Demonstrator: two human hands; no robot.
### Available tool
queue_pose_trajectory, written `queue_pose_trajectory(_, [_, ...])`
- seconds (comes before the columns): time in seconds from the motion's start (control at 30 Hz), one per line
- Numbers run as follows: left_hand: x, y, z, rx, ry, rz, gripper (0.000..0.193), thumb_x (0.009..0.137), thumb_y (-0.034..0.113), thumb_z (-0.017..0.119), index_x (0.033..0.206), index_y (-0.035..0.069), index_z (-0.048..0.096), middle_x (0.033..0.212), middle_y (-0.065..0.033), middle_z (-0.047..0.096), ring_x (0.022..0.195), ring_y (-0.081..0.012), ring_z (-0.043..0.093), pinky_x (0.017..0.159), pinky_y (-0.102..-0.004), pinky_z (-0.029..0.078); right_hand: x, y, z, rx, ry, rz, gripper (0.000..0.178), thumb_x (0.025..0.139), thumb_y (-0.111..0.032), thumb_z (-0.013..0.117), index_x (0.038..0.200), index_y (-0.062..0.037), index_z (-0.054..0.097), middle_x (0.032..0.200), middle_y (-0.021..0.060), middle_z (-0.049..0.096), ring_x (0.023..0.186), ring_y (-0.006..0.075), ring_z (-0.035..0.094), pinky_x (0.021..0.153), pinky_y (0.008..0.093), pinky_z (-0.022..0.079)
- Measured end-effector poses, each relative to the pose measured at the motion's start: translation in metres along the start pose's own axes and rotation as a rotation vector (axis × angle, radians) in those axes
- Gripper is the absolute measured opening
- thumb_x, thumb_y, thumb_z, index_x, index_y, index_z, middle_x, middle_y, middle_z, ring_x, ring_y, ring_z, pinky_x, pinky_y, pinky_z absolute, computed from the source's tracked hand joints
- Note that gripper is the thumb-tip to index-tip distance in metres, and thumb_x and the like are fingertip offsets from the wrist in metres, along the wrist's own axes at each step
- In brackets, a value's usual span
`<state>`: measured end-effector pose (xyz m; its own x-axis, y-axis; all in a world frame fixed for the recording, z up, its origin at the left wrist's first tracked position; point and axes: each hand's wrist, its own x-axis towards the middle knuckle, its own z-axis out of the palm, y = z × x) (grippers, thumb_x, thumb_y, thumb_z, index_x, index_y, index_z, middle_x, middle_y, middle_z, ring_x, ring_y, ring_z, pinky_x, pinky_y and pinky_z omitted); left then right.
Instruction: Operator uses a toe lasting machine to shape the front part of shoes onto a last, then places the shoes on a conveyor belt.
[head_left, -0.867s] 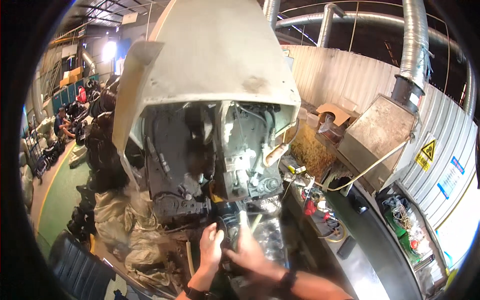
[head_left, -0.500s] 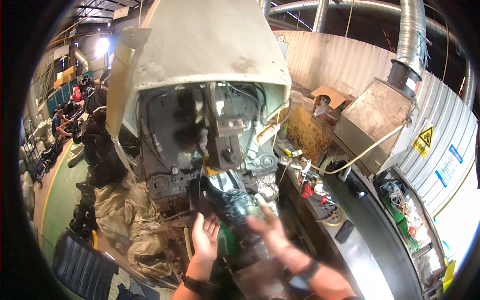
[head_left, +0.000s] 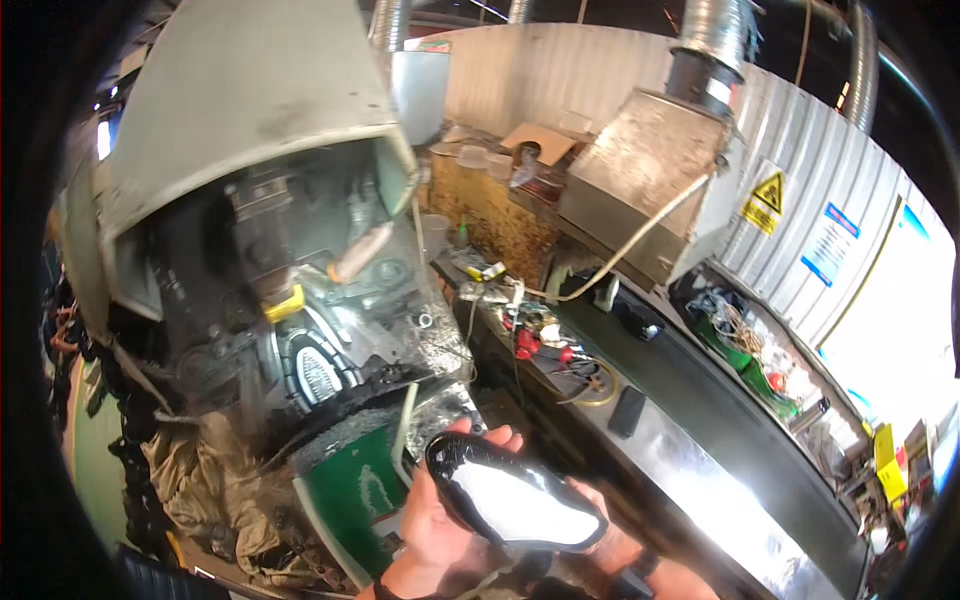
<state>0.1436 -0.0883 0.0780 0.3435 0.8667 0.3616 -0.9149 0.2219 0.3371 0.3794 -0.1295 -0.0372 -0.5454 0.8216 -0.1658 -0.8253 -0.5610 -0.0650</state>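
A glossy black shoe [head_left: 515, 500] lies between my two hands, its pale, bright underside turned up. My left hand [head_left: 440, 525] grips it by the left end, fingertips showing past its far edge. At the other end my right hand [head_left: 610, 540] closes around the near right side, with part of its fingers hidden beneath. Ahead and to the left stands a machine with a large pale hood [head_left: 270, 90]. Within its opening sit a curved, toe-shaped metal form [head_left: 318, 372] and a yellow part [head_left: 285, 303] above it.
To the right runs a dark conveyor belt [head_left: 700, 400] with a metal edge. Tools and a yellow hose [head_left: 612, 380] lie on a narrow ledge beside it. Farther back is a metal box hood [head_left: 640, 170]. Crumpled tan cloth [head_left: 205, 460] hangs at lower left, near a green panel [head_left: 350, 490].
The shoe has come out of the machine into both hands, which were apart around it before. My view has swung to the right.
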Motion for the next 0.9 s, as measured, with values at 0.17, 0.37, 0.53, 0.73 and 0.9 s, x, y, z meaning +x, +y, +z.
queue_pose_trajectory(0.17, [0.029,-0.035,0.009,0.621,0.042,-0.061,0.036,0.106,0.017,0.044,0.137,-0.001,0.041,0.127,-0.0247,0.06,0.122,-0.0373,0.06,0.104,-0.0473,0.05,-0.041,-0.024,-0.025,0.193,0.104,-0.088,0.056,0.098,-0.037,0.054,0.137,0.0022,0.052,0.121,0.0237,0.067,0.096,0.0455,0.07,0.07,0.0686,0.058])
queue_pose_trajectory(0.37, [0.074,-0.122,0.011,0.585,0.125,-0.152,0.037,0.106,0.027,0.049,0.133,0.003,0.046,0.12,-0.0232,0.063,0.114,-0.0386,0.064,0.096,-0.0476,0.055,-0.093,-0.067,-0.048,0.229,-0.079,-0.137,0.061,0.099,-0.045,0.052,0.144,-0.0042,0.047,0.134,0.0226,0.06,0.112,0.0456,0.065,0.076,0.0676,0.057])
queue_pose_trajectory(0.53, [0.105,-0.199,0.023,0.406,0.003,-0.346,0.045,0.105,0.033,0.05,0.14,0.005,0.044,0.129,-0.0239,0.06,0.124,-0.0431,0.056,0.105,-0.0552,0.046,-0.147,-0.121,-0.073,0.306,-0.107,-0.191,0.066,0.099,-0.049,0.05,0.146,-0.0035,0.043,0.135,0.0229,0.059,0.112,0.0452,0.064,0.077,0.0676,0.057])
queue_pose_trajectory(0.73, [0.139,-0.33,0.011,0.684,0.073,-0.301,0.034,0.106,0.028,0.047,0.128,0.004,0.047,0.11,-0.0205,0.067,0.103,-0.0362,0.067,0.092,-0.0486,0.054,-0.217,-0.187,-0.102,0.305,-0.024,-0.287,0.069,0.097,-0.049,0.057,0.146,-0.0038,0.041,0.134,0.0229,0.059,0.11,0.0448,0.065,0.074,0.0658,0.058])
queue_pose_trajectory(0.9, [0.147,-0.406,-0.085,1.443,-0.296,-0.747,0.064,0.101,0.028,0.061,0.152,0.001,0.031,0.127,-0.0175,0.063,0.113,-0.0235,0.063,0.096,-0.0364,0.052,-0.294,-0.24,-0.121,-0.292,0.642,-0.945,0.06,0.094,-0.03,0.068,0.146,-0.0062,0.049,0.138,0.0175,0.058,0.117,0.0296,0.063,0.091,0.0422,0.058])
